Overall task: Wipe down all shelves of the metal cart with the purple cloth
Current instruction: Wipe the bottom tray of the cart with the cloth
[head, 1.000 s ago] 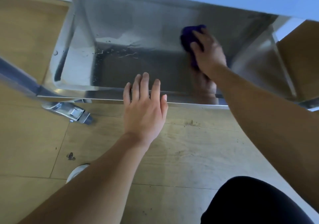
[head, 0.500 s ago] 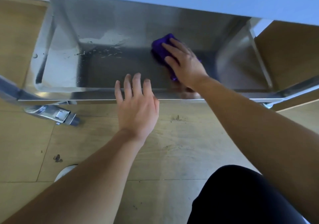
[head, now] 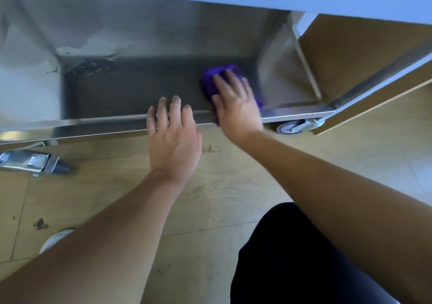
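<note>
Purple cloth seemingly under right hand

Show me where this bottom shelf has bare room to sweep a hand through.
Widest bare patch: the shelf floor between the left wall and the cloth, behind the left hand at the front rim. Droplets border it at the back left. Crowded: front right, where the right hand presses the cloth close to the right wall.
</note>
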### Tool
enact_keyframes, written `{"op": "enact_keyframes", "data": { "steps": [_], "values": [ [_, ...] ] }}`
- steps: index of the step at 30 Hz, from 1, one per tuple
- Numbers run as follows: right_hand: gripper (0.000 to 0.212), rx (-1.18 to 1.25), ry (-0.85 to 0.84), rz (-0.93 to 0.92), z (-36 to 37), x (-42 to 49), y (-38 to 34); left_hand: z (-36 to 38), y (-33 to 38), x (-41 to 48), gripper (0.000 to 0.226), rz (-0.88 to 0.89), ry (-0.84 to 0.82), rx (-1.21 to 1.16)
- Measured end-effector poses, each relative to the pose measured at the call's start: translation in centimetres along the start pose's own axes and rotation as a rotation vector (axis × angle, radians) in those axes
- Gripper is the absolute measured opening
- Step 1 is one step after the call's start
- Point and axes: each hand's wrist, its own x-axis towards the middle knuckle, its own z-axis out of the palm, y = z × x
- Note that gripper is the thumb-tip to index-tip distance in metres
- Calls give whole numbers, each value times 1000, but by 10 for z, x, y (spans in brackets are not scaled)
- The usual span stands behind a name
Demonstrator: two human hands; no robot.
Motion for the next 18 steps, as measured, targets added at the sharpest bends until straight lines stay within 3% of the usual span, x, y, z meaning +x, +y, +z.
{"op": "enact_keyframes", "data": {
  "steps": [2,6,10,13,15,18],
  "values": [
    [48,-50,-99,-134,6,-3,-16,-1,-5,0,37,11,14,-12],
    [46,52,-85,-108,-10,-4,9,-4,-18,0,36,78,30,-63],
    [46,85,-13,185,-16,1,29,-7,-34,-10,35,25,74,-29],
    [48,14,9,414,-1,13,-6,-10,-57,-22,39,-91,87,45],
    [49,-25,-7,331,15,19,-50,-10,-70,-26,39,-113,101,64],
    [48,43,-101,-64,33,28,-109,-11,-73,-27,39,-103,125,56]
  ]
}}
